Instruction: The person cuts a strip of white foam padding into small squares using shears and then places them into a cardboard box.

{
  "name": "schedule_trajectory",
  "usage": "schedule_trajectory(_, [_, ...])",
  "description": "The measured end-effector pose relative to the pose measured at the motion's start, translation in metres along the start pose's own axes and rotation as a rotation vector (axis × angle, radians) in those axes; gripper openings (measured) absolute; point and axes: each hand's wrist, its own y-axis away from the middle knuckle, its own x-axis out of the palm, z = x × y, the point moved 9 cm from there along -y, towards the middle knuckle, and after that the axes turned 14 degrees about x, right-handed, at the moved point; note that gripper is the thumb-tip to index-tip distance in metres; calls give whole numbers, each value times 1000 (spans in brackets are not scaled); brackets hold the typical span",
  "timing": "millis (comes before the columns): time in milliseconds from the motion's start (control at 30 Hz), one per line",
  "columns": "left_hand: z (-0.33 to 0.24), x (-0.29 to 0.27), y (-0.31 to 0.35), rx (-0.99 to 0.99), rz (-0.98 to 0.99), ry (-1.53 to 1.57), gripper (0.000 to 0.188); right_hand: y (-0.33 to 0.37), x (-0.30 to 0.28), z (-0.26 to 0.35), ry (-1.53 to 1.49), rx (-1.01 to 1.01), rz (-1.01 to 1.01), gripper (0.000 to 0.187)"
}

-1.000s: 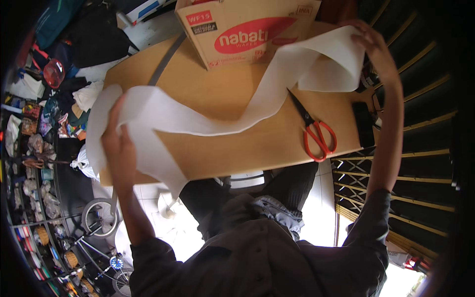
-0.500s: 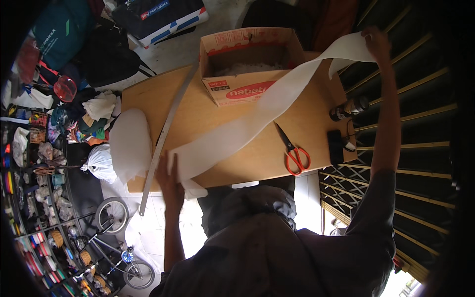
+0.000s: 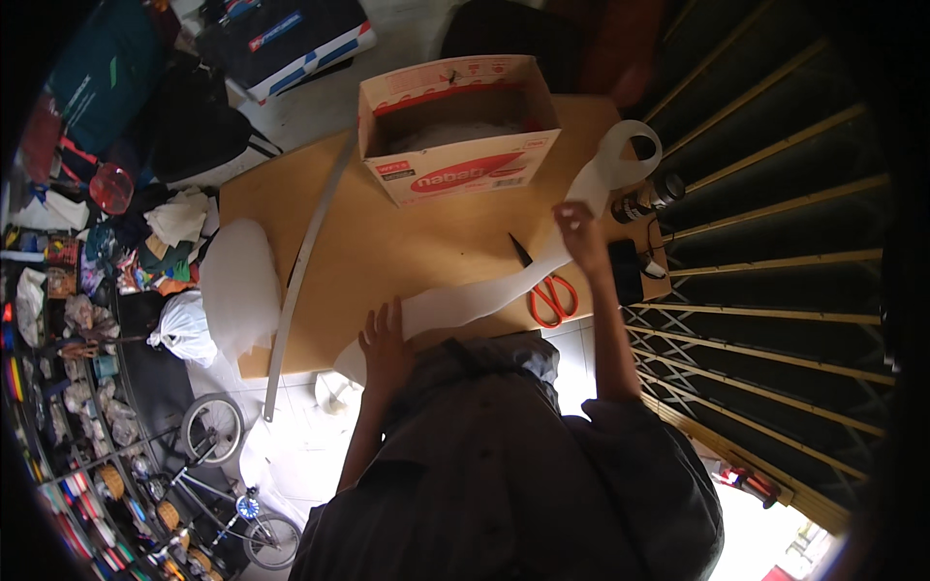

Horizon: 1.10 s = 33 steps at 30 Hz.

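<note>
A long, white, ribbon-like strip of thin sheeting (image 3: 463,302) lies along the near edge of a tan wooden table (image 3: 426,247), looped at its far right end.

The left hand (image 3: 386,347) rests over it, fingers spread; the right hand's (image 3: 579,232) fingers curl above it, their grip unclear. The strip looks light, limp and easily creased, best held by both edges. Printed lettering and a red oval mark a brown cardboard box (image 3: 470,176).
</note>
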Motion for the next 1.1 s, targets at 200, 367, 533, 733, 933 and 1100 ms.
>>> schedule_trajectory(200, [16,-16,-4,43,-4,78,78,54,31,-127,106,350,-172,21])
schedule_trajectory(367, [31,-64,-5,-22,-181,357,70,57,75,-219,-598,961,-12,43])
schedule_trajectory(533, [27,-107,0,41,-246,413,68,-12,132,-232,-1409,1122,414,29])
schedule_trajectory(733, [30,-119,19,16,-268,407,59,-94,138,-189,-1265,995,402,29])
schedule_trajectory(933, [38,-78,28,46,-216,492,57,-141,79,-159,-1749,695,306,36])
schedule_trajectory(1100, [40,-56,32,70,-101,464,55,-199,-27,-124,-1023,258,47,36])
